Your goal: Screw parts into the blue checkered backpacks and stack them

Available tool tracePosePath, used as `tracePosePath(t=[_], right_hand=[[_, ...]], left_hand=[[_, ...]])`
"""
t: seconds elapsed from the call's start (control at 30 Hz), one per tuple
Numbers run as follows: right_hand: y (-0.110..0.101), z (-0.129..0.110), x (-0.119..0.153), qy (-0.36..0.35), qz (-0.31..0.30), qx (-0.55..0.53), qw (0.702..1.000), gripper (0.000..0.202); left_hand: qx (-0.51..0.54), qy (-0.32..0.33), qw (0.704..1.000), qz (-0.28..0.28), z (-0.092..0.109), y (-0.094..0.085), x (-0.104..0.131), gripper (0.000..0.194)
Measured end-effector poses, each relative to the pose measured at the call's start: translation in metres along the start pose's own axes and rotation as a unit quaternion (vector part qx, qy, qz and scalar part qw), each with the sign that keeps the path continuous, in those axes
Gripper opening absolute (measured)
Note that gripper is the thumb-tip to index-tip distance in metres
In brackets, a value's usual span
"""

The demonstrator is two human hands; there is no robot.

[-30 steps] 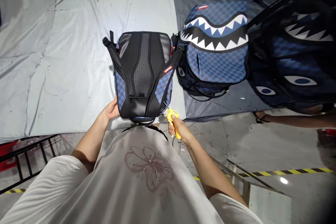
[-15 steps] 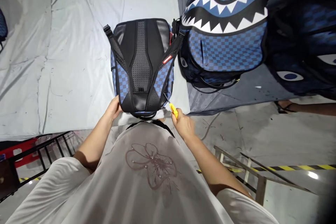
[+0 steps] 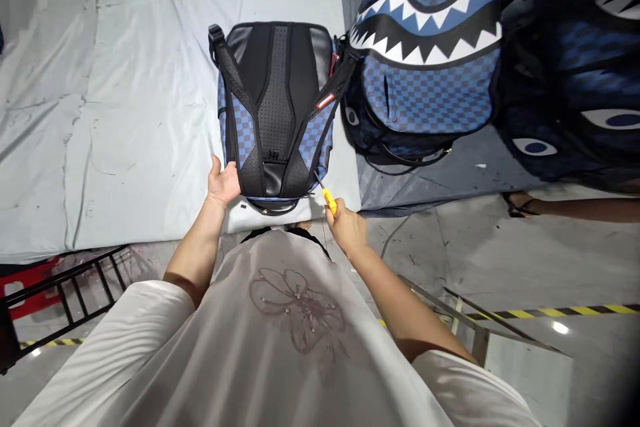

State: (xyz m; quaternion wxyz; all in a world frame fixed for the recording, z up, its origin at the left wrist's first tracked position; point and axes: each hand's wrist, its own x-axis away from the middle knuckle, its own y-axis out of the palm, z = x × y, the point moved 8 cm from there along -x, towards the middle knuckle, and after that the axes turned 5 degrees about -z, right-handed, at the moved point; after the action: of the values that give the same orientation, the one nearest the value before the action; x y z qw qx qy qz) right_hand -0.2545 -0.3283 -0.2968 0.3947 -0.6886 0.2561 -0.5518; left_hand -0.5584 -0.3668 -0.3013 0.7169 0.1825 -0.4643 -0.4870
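A black backpack with blue checkered panels [image 3: 273, 93] lies on the pale cloth, its padded back and shoulder straps facing up. At its lower left edge, my left hand [image 3: 223, 183] is open, palm showing and thumb apart, with the fingertips against or partly behind the bag. My right hand [image 3: 349, 230] is closed around a yellow-handled tool [image 3: 330, 200] with a thin dark shaft. The shaft points up and left to the backpack's lower right corner; whether its tip touches is unclear. A carry handle [image 3: 273, 210] curves out from the bag's near end.
To the right, a blue checkered backpack with a shark mouth [image 3: 430, 40] stands close by. Darker bags with printed eyes [image 3: 575, 93] are beyond it. The pale cloth [image 3: 150, 113] meets a grey one [image 3: 400, 197]. Another person's foot [image 3: 523, 203] shows at right, above a stool [image 3: 525, 367].
My left hand has turned and opened, its palm now in view beside the bag. The backpack appears slightly higher and farther right. My right hand still holds the yellow-handled tool near the same corner.
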Motion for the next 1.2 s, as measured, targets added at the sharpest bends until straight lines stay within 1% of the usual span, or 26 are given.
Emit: tracePosePath(t=[0.1,0.2,0.27,0.33,0.4,0.43,0.5,0.57,0.6,0.63,0.67,0.7,0.73,0.77,0.8,0.83,0.87,0.9,0.93,1.0,1.03,1.1,1.2], right_hand=[[-0.004,0.015,0.028,0.022,0.004,0.004,1.000,0.032],[0.003,0.029,0.072,0.042,-0.013,-0.001,0.999,0.032],[0.015,0.027,0.097,0.030,-0.053,-0.012,0.998,0.031],[0.026,0.014,0.110,0.002,-0.092,-0.018,0.996,0.032],[0.030,-0.004,0.109,-0.017,-0.101,-0.017,0.995,0.033],[0.030,-0.013,0.104,-0.019,-0.098,-0.016,0.995,0.033],[0.026,-0.026,0.091,-0.016,-0.087,-0.016,0.996,0.033],[0.023,-0.035,0.080,-0.013,-0.085,-0.022,0.996,0.034],[0.021,-0.038,0.076,-0.013,-0.088,-0.027,0.996,0.035],[0.019,-0.040,0.073,-0.014,-0.091,-0.033,0.995,0.035],[0.017,-0.042,0.071,-0.016,-0.097,-0.040,0.994,0.036],[0.015,-0.043,0.069,-0.019,-0.103,-0.047,0.993,0.036],[0.013,-0.044,0.068,-0.023,-0.109,-0.053,0.992,0.037],[0.011,-0.044,0.068,-0.026,-0.114,-0.060,0.991,0.037],[0.010,-0.044,0.067,-0.027,-0.118,-0.065,0.990,0.036],[0.009,-0.044,0.067,-0.028,-0.122,-0.071,0.990,0.036],[0.009,-0.044,0.067,-0.028,-0.126,-0.075,0.989,0.034],[0.010,-0.044,0.068,-0.029,-0.130,-0.080,0.988,0.033],[0.010,-0.044,0.069,-0.028,-0.133,-0.083,0.987,0.033],[0.011,-0.045,0.071,-0.022,-0.129,-0.088,0.987,0.033],[0.009,-0.046,0.072,-0.016,-0.123,-0.089,0.988,0.033],[0.002,-0.048,0.073,-0.001,-0.103,-0.092,0.990,0.034],[-0.020,-0.048,0.076,0.021,-0.060,-0.095,0.993,0.034]], left_hand=[[0.004,0.001,1.000,-0.018,-0.002,0.009,-0.001,0.088],[0.010,-0.014,0.999,-0.031,-0.004,0.019,-0.002,0.081],[0.007,-0.039,0.999,-0.032,-0.007,0.024,-0.003,0.072],[-0.017,-0.054,0.998,-0.031,-0.008,0.028,-0.006,0.067],[-0.063,-0.060,0.996,-0.020,-0.007,0.029,-0.007,0.066],[-0.099,-0.059,0.993,-0.004,-0.005,0.027,-0.007,0.064],[-0.199,-0.036,0.978,0.054,0.007,0.019,0.000,0.052],[-0.285,0.013,0.951,0.122,0.025,0.012,0.016,0.038],[-0.322,0.053,0.933,0.154,0.036,0.010,0.028,0.037],[-0.361,0.106,0.910,0.176,0.047,0.012,0.040,0.044],[-0.403,0.162,0.883,0.179,0.054,0.018,0.052,0.055],[-0.463,0.214,0.844,0.162,0.056,0.030,0.062,0.064],[-0.536,0.253,0.795,0.125,0.050,0.045,0.067,0.073],[-0.612,0.270,0.740,0.073,0.037,0.061,0.067,0.079],[-0.678,0.261,0.686,0.019,0.017,0.073,0.062,0.083],[-0.724,0.235,0.648,-0.027,-0.004,0.080,0.054,0.084],[-0.746,0.206,0.631,-0.058,-0.023,0.083,0.043,0.085],[-0.748,0.184,0.634,-0.074,-0.035,0.082,0.032,0.084],[-0.735,0.169,0.652,-0.080,-0.043,0.081,0.020,0.082],[-0.688,0.156,0.703,-0.084,-0.045,0.078,0.000,0.074],[-0.668,0.156,0.723,-0.082,-0.041,0.079,-0.009,0.068],[-0.640,0.167,0.747,-0.066,-0.028,0.088,-0.021,0.057],[-0.579,0.208,0.788,-0.015,-0.004,0.112,-0.031,0.046]])
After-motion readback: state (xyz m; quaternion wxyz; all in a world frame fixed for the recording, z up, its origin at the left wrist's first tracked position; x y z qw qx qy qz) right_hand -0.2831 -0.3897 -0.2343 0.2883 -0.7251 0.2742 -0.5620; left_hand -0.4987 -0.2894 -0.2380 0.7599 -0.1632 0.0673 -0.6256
